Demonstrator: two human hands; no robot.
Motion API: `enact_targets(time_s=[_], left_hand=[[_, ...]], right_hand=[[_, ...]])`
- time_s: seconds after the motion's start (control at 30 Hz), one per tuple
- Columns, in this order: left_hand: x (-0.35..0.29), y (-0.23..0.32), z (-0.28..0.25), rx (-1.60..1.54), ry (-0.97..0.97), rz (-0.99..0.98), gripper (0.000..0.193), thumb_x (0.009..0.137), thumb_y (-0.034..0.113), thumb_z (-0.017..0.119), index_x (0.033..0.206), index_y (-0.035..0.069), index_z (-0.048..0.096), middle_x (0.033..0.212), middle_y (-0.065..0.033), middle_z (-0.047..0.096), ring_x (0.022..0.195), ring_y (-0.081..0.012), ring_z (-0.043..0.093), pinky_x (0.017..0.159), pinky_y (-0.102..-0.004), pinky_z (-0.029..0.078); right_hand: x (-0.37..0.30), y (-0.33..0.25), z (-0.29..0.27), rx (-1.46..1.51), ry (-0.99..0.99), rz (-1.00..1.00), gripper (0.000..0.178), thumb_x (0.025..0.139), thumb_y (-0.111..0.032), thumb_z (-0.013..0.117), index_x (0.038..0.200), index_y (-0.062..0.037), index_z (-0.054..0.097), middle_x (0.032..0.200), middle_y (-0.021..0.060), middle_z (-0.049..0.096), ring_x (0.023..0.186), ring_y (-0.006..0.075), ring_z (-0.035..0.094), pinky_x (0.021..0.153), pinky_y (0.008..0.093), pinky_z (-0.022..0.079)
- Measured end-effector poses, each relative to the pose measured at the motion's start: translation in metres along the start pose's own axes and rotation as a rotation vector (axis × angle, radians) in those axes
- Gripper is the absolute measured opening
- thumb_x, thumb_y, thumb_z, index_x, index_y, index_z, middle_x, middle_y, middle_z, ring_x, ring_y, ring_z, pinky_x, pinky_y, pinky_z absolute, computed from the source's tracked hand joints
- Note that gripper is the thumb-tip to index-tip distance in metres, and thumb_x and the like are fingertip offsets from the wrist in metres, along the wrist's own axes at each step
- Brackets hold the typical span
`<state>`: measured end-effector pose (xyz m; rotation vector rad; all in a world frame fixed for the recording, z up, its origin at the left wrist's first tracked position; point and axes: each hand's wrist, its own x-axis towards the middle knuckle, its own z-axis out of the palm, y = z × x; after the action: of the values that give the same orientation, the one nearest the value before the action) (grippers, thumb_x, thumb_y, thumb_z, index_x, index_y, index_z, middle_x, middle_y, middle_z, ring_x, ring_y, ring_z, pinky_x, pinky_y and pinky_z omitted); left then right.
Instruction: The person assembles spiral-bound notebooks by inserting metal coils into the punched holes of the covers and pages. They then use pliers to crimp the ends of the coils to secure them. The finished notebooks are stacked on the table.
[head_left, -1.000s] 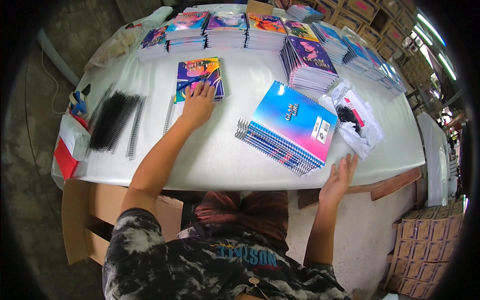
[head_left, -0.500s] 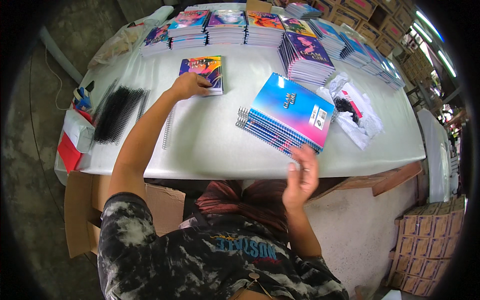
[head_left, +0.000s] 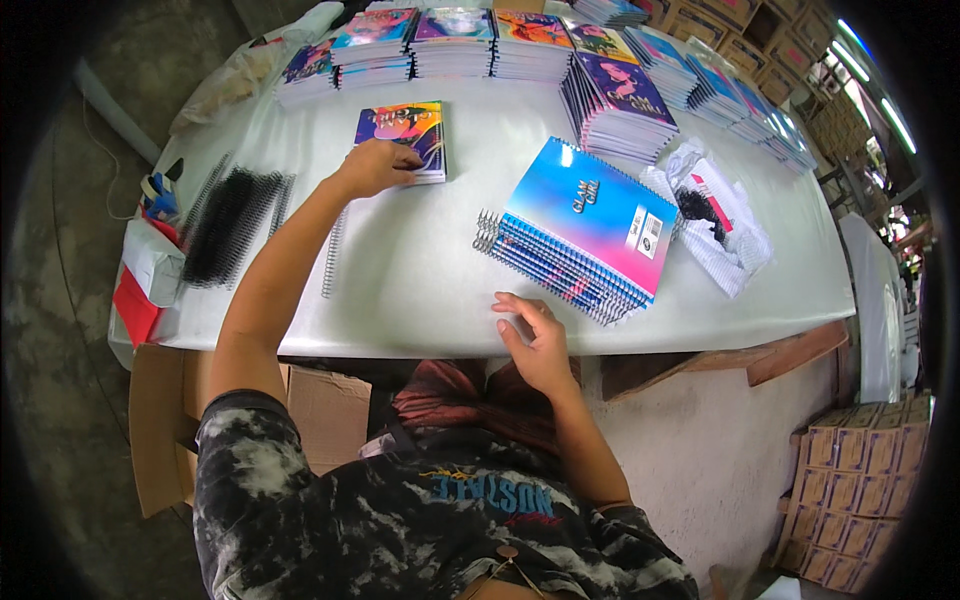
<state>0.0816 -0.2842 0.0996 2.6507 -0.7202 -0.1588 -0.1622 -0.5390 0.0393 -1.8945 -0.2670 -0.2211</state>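
Observation:
At the left-centre of the table, a small pile of notebooks [head_left: 408,122] with a purple, orange and yellow cover lies flat. My left hand [head_left: 378,167] is at its near edge, fingers curled over the cover and gripping it; the fingers' undersides are hidden. My right hand [head_left: 537,342] hovers over the table's near edge, holding nothing, with its fingers apart. Beyond it to the right is a stack of spiral-bound notebooks [head_left: 580,220] with blue and pink covers and wire coils along the edges. One loose wire coil [head_left: 333,255] lies beneath my left forearm.
Black spiral coils [head_left: 235,230] lie in a heap at left. Notebook stacks [head_left: 452,45] line the table's far side, with a tall purple-covered stack [head_left: 620,105] nearer. Crumpled white paper [head_left: 735,245] holds black coils at right. An open cardboard box [head_left: 160,430] stands below the table.
My right hand has moved left from the front of the blue and pink notebook stack. My left hand stays on the small notebook pile. The view has shifted slightly.

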Motion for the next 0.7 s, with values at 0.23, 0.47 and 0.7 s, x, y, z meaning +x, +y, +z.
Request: enact_targets(time_s=[0.23,0.47,0.7], left_hand=[[0.002,-0.014,0.001,-0.051,0.012,0.045,0.033,0.081,0.021,0.060,0.110,0.006,0.063,0.102,-0.0137,0.066,0.091,-0.0261,0.062,0.083,-0.0328,0.047],[0.003,-0.015,0.001,-0.099,0.024,0.020,0.032,0.081,0.025,0.059,0.109,0.009,0.064,0.101,-0.0138,0.065,0.092,-0.0294,0.062,0.082,-0.0352,0.047],[-0.017,0.017,0.007,0.254,0.159,0.056,0.038,0.078,0.029,0.066,0.111,0.011,0.062,0.093,-0.0136,0.066,0.090,-0.0276,0.062,0.083,-0.0381,0.046]], right_hand=[[0.003,0.001,-0.005,0.057,-0.025,-0.016,0.034,0.080,-0.004,0.060,0.114,-0.0052,0.058,0.100,0.0076,0.066,0.097,0.0220,0.056,0.086,0.0320,0.043],[0.003,0.000,-0.007,0.089,-0.029,-0.022,0.033,0.080,-0.003,0.060,0.113,-0.0031,0.058,0.102,0.0082,0.066,0.098,0.0224,0.057,0.088,0.0324,0.043],[0.002,0.001,-0.006,0.082,-0.021,-0.023,0.031,0.080,-0.003,0.060,0.112,-0.0040,0.059,0.104,0.0076,0.066,0.099,0.0223,0.057,0.088,0.0324,0.043]])
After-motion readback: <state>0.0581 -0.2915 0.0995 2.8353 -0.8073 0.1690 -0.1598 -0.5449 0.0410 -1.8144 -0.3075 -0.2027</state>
